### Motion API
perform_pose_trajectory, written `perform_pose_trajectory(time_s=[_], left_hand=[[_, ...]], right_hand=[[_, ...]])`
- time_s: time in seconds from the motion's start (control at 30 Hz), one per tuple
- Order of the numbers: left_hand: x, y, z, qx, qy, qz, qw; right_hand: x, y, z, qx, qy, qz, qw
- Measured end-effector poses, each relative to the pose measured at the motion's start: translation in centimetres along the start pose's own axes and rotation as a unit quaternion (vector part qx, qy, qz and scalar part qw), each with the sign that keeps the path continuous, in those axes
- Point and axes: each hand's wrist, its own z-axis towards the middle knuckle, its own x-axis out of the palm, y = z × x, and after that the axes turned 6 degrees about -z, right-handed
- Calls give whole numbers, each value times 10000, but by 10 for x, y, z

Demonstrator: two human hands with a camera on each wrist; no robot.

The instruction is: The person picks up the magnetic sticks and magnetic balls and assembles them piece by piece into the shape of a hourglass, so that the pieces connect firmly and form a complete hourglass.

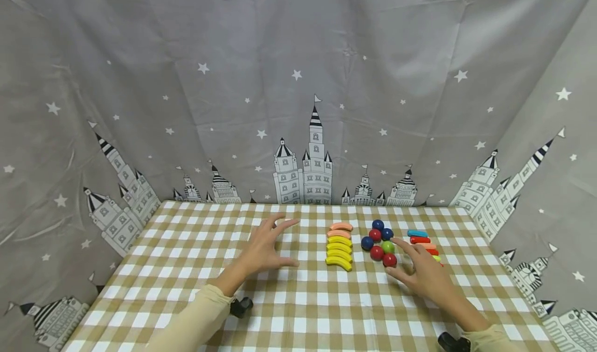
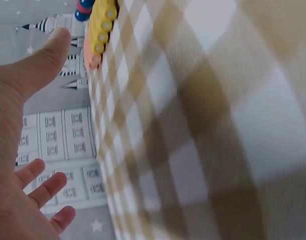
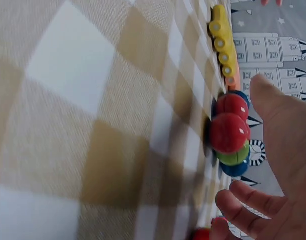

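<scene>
My left hand (image 1: 263,245) hovers over the checked cloth with thumb and fingers spread apart, nothing between them. To its right lies a column of curved pieces: several yellow ones (image 1: 339,253) nearer me and two salmon ones (image 1: 341,227) at the far end. My right hand (image 1: 422,271) is beside a cluster of balls, thumb and fingers parted and holding nothing. In that cluster are red balls (image 3: 228,132), dark blue balls (image 1: 367,243) and one green ball (image 1: 388,247). The right thumb is close to the nearest red ball (image 1: 389,259). Beyond the right fingers, blue (image 1: 417,233), red and salmon pieces are partly hidden.
A brown-and-white checked cloth (image 1: 186,269) covers the table. Grey curtains (image 1: 298,46) printed with castles and stars stand behind it and on both sides. A black wrist strap piece (image 1: 241,307) shows at the left sleeve, another (image 1: 453,341) at the right.
</scene>
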Motion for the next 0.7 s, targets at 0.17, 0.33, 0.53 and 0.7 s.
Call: perform_pose_trajectory(time_s=[0.17,0.33,0.53,0.7], left_hand=[[23,-11,1,-172,64,-553,9983],[44,-23,7,-343,205,-1232,9916],[65,-32,15,-523,246,-1768,9826],[78,-35,18,-653,210,-1711,9829]], right_hand=[[8,6,1,266,106,404,9988],[15,8,2,478,-42,491,9976],[22,12,6,824,16,745,9938],[25,14,8,987,-54,850,9915]])
